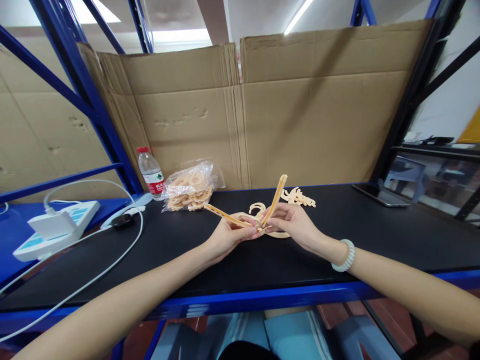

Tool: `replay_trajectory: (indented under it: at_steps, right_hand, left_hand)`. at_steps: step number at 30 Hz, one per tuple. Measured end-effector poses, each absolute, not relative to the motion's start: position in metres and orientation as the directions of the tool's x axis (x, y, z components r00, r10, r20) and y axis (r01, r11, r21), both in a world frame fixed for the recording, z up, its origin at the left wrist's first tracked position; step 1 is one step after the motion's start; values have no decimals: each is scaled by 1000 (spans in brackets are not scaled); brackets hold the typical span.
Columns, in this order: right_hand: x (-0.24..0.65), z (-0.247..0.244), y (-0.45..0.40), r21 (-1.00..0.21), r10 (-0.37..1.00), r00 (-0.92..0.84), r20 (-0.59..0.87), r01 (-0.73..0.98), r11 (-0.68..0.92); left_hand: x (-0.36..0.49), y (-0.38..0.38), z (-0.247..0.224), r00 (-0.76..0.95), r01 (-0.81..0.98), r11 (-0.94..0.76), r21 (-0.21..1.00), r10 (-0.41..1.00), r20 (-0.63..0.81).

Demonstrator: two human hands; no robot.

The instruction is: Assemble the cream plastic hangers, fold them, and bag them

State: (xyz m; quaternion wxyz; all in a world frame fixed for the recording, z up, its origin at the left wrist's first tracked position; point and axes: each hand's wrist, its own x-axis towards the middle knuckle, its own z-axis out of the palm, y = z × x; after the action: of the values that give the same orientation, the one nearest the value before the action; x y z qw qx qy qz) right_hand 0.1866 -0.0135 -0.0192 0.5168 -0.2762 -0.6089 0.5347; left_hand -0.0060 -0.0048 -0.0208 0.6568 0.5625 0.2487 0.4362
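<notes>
Between both hands, just above the black tabletop, is a pale wooden piece with two long slotted strips (pixel 276 199) spread in a V. My left hand (pixel 234 229) pinches it at the base of the left strip. My right hand (pixel 290 223) closes its fingers on the base of the right strip, where the two meet. Behind and beneath the hands lie curved pale wooden parts (pixel 257 207), partly hidden by the fingers. A small pile of wooden pieces (pixel 300 196) lies just beyond my right hand.
A clear plastic bag (pixel 191 186) of wooden parts stands at the back left beside a water bottle (pixel 152 172). A power strip (pixel 60 230) with a charger and looping white cable (pixel 137 240) occupies the left. A phone (pixel 380 195) lies back right. Cardboard (pixel 318 110) walls the back.
</notes>
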Motion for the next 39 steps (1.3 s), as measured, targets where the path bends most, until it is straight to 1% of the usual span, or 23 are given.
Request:
replay_trajectory:
  at_steps: [7,13,18,26,33,39]
  right_hand:
    - [186,-18,-15,-934,878,-335,343,-219,282]
    - [187,-16,-17,-939,881,-334,336,-184,289]
    - [185,-15,-19,-935,869,-353,347,-202,291]
    - [184,-14,-18,-940,885,-326,331,-200,278]
    - [184,-15,-19,-936,876,-334,348,-183,302]
    - [182,-17,-20,-918,865,-309,396,-145,369]
  left_hand:
    - [-6,-4,-21,502,-307,4,952,851,158]
    - [-7,-3,-23,517,-320,17,947,841,159]
    - [-8,-2,-25,529,-321,35,946,836,149]
    - [-7,-2,-24,537,-342,47,938,829,155]
    - [-7,-3,-24,524,-334,61,941,842,131]
    - [-6,-6,-22,506,-353,57,934,851,140]
